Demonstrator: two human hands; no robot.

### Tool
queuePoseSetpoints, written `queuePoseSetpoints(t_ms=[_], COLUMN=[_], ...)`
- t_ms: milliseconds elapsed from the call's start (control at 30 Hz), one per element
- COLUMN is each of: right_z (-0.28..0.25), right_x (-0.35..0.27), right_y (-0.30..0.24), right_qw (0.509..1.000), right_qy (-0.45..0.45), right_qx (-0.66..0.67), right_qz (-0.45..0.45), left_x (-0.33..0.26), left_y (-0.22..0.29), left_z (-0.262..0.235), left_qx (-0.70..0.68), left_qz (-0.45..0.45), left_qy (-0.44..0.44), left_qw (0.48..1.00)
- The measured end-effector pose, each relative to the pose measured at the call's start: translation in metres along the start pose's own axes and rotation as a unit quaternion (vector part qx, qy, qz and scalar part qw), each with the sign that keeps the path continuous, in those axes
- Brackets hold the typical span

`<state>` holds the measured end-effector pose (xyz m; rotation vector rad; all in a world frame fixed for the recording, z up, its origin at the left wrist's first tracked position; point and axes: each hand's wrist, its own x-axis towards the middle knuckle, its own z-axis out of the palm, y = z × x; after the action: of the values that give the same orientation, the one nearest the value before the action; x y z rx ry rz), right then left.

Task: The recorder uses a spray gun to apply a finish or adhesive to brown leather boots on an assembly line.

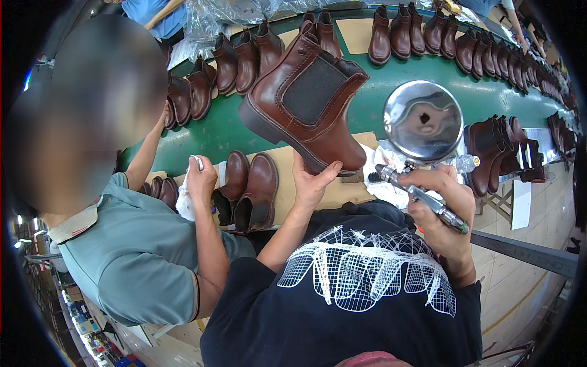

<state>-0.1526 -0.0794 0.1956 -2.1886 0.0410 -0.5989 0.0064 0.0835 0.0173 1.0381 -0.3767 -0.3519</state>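
Observation:
My left hand (310, 188) grips a brown leather ankle boot (262, 101) from below, thumb and fingers at the sole near the toe. The boot is tilted with its toe toward the lower right, and a black elastic panel (310, 88) shows on its side. In my right hand (445, 205) is a spray gun (423, 121) with a round, shiny metal cup on top. Its nozzle (384, 171) points left, toward the boot's toe, and stands apart from it. A black-bristled brush (374, 177) lies on white cloth behind the nozzle.
A co-worker in a grey-green shirt (131, 251) sits close on my left, holding a white cloth (185, 202). Two brown boots (260, 180) stand on cardboard between us. Boot rows (400, 33) line the green table (489, 101); more boots (486, 147) stand at right, above a metal bar (526, 252).

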Motion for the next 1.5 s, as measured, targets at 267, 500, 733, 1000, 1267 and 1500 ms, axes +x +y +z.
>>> queuePoseSetpoints(t_ms=[267, 500, 733, 1000, 1267, 1500], right_z=[0.007, -0.003, -0.013, -0.010, -0.008, -0.010], right_x=[0.004, 0.002, 0.008, 0.012, 0.009, 0.004], right_y=[-0.007, -0.006, -0.008, -0.003, -0.001, -0.005], right_qw=[0.998, 0.999, 0.995, 0.995, 0.994, 0.997], right_qy=[-0.057, -0.012, 0.070, 0.071, 0.078, 0.042], right_qx=[0.011, 0.041, 0.022, -0.012, 0.013, 0.004], right_qz=[0.001, 0.016, 0.066, 0.066, 0.073, 0.064], left_x=[0.005, 0.007, 0.008, 0.004, 0.014, 0.019], left_y=[-0.002, -0.010, 0.007, 0.012, 0.018, 0.020], left_z=[0.007, -0.025, -0.020, -0.015, -0.017, -0.012], left_qx=[0.007, -0.002, -0.198, -0.237, -0.358, -0.478], left_qz=[0.066, -0.036, -0.203, -0.227, -0.257, -0.266], left_qy=[-0.005, -0.002, 0.000, -0.033, -0.137, -0.129], left_qw=[0.998, 0.999, 0.959, 0.944, 0.887, 0.827])
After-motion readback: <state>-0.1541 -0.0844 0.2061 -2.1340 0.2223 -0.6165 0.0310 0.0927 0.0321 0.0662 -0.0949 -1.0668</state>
